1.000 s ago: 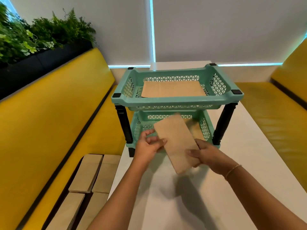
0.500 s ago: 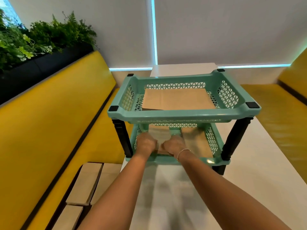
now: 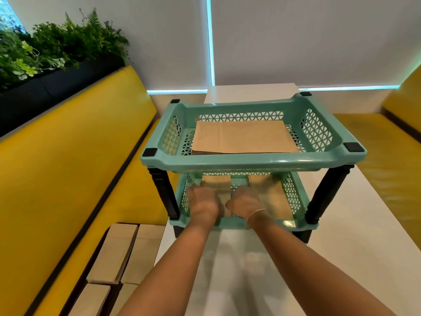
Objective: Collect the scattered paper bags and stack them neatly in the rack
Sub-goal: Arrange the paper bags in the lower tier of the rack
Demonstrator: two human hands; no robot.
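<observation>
The head view looks down a long white table (image 3: 355, 236) that runs from the bottom of the frame to a pale wall of drawn roller blinds (image 3: 296, 37) at the top, with thin strips of cyan light at their edges. Yellow padded bench seats (image 3: 68, 179) flank the table on the left and right sides of the frame. In the upper left, a dark planter box of green ferns and leaves (image 3: 45, 49) sits on top of the left backrest.

At the centre stands a two-tier mint-green plastic rack with black posts (image 3: 250, 161). Its upper tray holds a flat stack of brown paper bags (image 3: 243, 137). In the lower tray, a narrow brown paper bag (image 3: 217, 182) lies left of centre, and another brown bag (image 3: 271, 195) lies to its right.

Both arms reach into the lower tray. The left hand (image 3: 202, 202) and the right hand (image 3: 245, 202) are blurred at the near end of the narrow bag, so I cannot tell whether either grips it.

In the lower left of the frame, several more flat brown paper bags (image 3: 114, 254) lie on the left bench seat beside the table edge.
</observation>
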